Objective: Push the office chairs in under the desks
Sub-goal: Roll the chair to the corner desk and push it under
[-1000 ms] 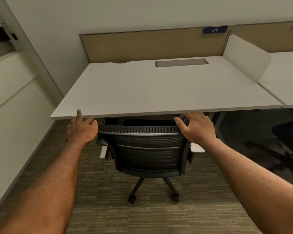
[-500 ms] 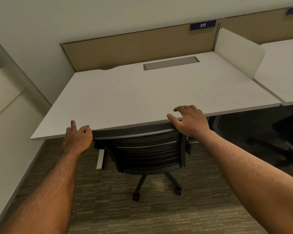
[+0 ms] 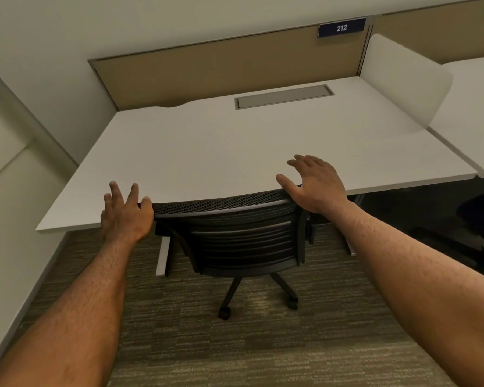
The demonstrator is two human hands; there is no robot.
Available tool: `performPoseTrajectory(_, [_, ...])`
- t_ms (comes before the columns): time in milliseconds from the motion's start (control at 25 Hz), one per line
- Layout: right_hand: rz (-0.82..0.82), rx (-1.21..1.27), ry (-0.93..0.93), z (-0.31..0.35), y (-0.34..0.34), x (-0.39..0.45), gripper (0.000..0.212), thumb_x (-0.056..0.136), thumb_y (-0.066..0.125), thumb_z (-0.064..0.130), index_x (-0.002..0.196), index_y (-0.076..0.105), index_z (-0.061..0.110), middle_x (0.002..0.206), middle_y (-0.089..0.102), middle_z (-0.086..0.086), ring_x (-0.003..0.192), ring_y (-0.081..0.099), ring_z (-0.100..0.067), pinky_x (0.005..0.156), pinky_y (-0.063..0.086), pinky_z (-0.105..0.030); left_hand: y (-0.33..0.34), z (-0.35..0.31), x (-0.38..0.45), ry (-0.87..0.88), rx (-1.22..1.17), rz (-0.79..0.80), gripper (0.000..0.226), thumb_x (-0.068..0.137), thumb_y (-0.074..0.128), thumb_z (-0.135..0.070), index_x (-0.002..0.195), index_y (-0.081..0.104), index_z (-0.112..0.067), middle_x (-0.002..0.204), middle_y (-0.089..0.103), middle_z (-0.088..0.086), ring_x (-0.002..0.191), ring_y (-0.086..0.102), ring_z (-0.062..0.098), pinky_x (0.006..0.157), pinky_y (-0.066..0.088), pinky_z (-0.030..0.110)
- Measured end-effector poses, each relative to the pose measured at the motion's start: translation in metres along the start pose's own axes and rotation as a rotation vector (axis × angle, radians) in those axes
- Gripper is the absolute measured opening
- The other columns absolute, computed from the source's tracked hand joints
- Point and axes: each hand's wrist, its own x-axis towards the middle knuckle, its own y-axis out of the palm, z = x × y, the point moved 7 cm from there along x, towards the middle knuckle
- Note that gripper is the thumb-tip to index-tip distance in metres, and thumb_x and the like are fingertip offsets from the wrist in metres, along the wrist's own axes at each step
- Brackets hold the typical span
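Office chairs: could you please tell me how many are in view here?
2: one mesh-backed chair pushed against the desk edge; a second chair partly cut off at right. Others may be hidden.

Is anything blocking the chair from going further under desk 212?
Only the desk itself: the chair backrest's top sits at the front edge, between the left hand and right hand. Under the desk is hidden.

This is an office; a big white desk (image 3: 235, 152) stands against a tan wall panel (image 3: 221, 68) with a blue sign (image 3: 342, 27) that says 212, and a black chair on wheels (image 3: 235, 241) sits at it. Another white desk (image 3: 475, 107) is next to it past a white divider (image 3: 403, 79); the floor is striped carpet (image 3: 249, 344).
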Motion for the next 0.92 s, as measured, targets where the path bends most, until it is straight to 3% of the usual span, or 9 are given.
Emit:
performPoseTrajectory(360, [0.004, -0.003, -0.02, -0.008, 0.003, 0.018, 0.084, 0.087, 0.016, 0.076, 0.145, 0.046, 0.024, 0.156, 0.039, 0.0, 0.145, 0.029, -0.02, 0.118, 0.019, -0.042, 0.011, -0.003, 0.012, 0.0, -0.019, -0.052, 0.057, 0.099, 0.023, -0.044, 0.155, 0.021, -0.031, 0.166, -0.004, 0.006, 0.151, 0.002, 0.027, 0.12, 0.01, 0.052])
performPoseTrajectory(480, [0.007, -0.012, -0.024, -0.008, 0.004, 0.017, 0.081, 0.088, 0.017, 0.075, 0.144, 0.047, 0.024, 0.155, 0.041, -0.001, 0.144, 0.031, -0.02, 0.118, 0.02, -0.042, 0.009, -0.004, 0.01, -0.04, 0.054, -0.055, 0.058, 0.1, 0.019, -0.042, 0.156, 0.016, -0.029, 0.165, -0.006, 0.007, 0.151, 0.001, 0.029, 0.119, 0.01, 0.054])
performPoseTrajectory(600, [-0.013, -0.035, -0.025, -0.006, 0.0, 0.016, 0.076, 0.092, 0.019, 0.069, 0.144, 0.048, 0.021, 0.153, 0.043, -0.003, 0.143, 0.032, -0.022, 0.118, 0.02, -0.043, -0.004, -0.014, 0.001, -0.067, 0.189, -0.128, 0.062, 0.1, 0.009, -0.05, 0.157, 0.007, -0.025, 0.165, -0.011, 0.003, 0.151, -0.004, 0.028, 0.119, 0.001, 0.052])
performPoseTrajectory(680, [-0.006, -0.038, 0.001, -0.006, -0.003, 0.01, 0.075, 0.094, 0.018, 0.066, 0.146, 0.045, 0.019, 0.155, 0.04, -0.005, 0.145, 0.029, -0.023, 0.119, 0.015, -0.043, -0.01, -0.028, -0.013, -0.002, 0.228, -0.162, 0.069, 0.098, 0.003, -0.057, 0.157, 0.005, -0.021, 0.165, -0.011, 0.002, 0.151, -0.005, 0.026, 0.119, -0.002, 0.05])
performPoseTrajectory(920, [-0.033, -0.021, -0.017, 0.012, -0.016, -0.076, 0.071, 0.098, 0.022, 0.063, 0.155, 0.026, 0.02, 0.164, 0.018, -0.003, 0.151, 0.008, -0.019, 0.122, 0.0, -0.039, 0.0, -0.08, -0.094, 0.276, 0.05, -0.159, 0.074, 0.098, 0.007, -0.061, 0.156, 0.01, -0.015, 0.165, -0.003, 0.005, 0.151, -0.002, 0.023, 0.121, -0.003, 0.045])
